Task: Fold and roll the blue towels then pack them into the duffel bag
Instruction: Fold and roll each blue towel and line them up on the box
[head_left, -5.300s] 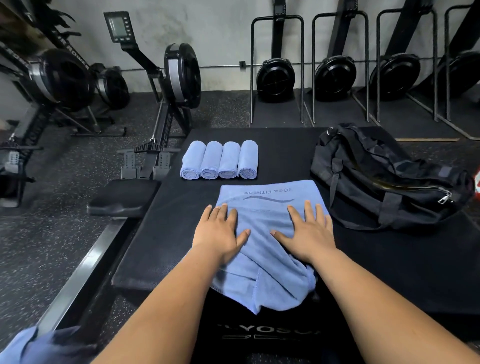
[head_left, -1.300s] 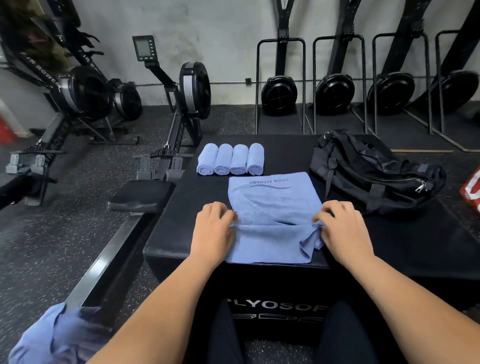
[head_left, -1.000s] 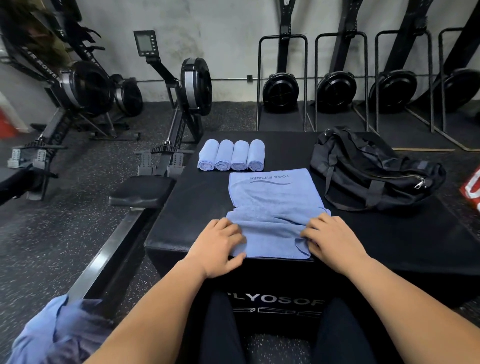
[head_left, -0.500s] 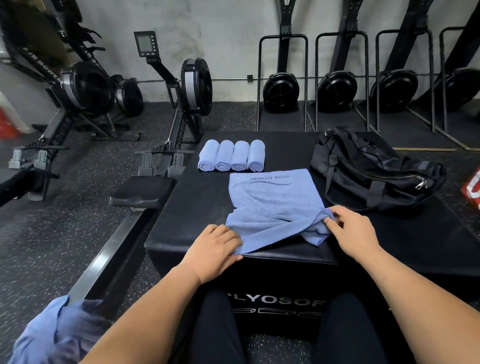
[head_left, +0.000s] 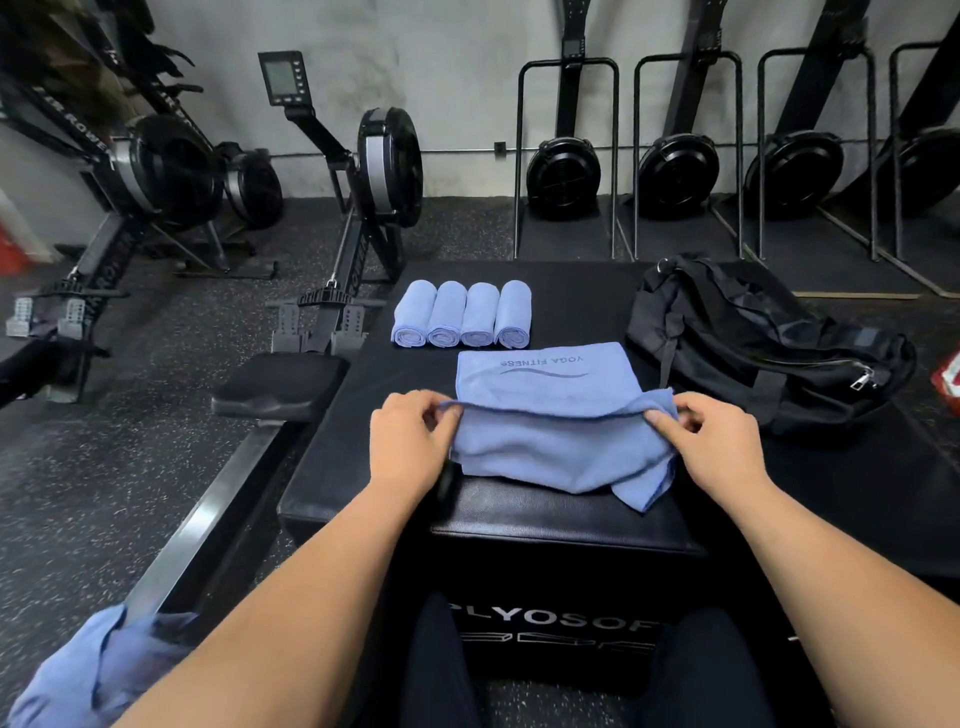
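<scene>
Black padded surface (head_left: 545, 512) fills the near ground, its front edge just ahead of the person's knees. A loose heap of blue cloth (head_left: 88, 670) lies off it at the lower left. On the surface the blue towel (head_left: 550, 447) lies with its long axis running straight away from the person. Its near part is doubled over, and one corner droops toward the front edge on the right.

The left hand (head_left: 410, 444) pinches the raised fold at its left end and the right hand (head_left: 719, 447) pinches the right end, with the fingers (head_left: 660, 418) of both curled onto the cloth. That fold runs crosswise between them, so neither hand is nearer. I judge the coming move carries it away from the person, toward the printed far end.

Beyond lie four rolled towels (head_left: 462, 314), touching in a row. To their right sits the duffel bag (head_left: 753, 343); whether its zip is open I cannot tell.
</scene>
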